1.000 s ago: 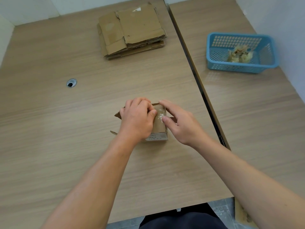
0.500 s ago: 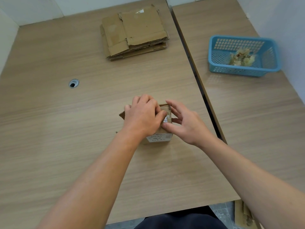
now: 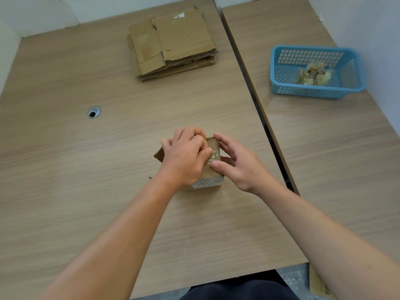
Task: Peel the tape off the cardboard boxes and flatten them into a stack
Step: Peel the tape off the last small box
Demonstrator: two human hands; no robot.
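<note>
Cardboard first: the small box (image 3: pixel 213 173) sat on the table (image 3: pixel 86 191) with both hands on it. And there was the change! Over the last second the right hand (image 3: pixel 240 169) had pulled its forefinger back off the box top and swung its fingers out along the box's right side. They were loosely spread and gripped nothing, while the thumb tip stayed pressed on the clear tape (image 3: pixel 214 157). The left hand (image 3: pixel 186 156) had crept forward and was curled over the box top, clamping it down, its thumb against the same wrinkled patch of tape.

The tape had bunched up between the 2 thumbs, so I judged an edge was being worked loose, though whether it had actually lifted couldn't be told. So the peel was under way but not done, and flattening had to wait.

There was plenty of room. The stack (image 3: pixel 173 40) of flattened boxes lay well beyond the box, with bare wood between them. The blue basket (image 3: pixel 313 93) holding tape scraps (image 3: pixel 313 72) stood beyond the box and off to its right, across the seam (image 3: pixel 259 118) between the 2 tabletops. That seam ran near the box's right side and looked likely to snag anything slid across it.
</note>
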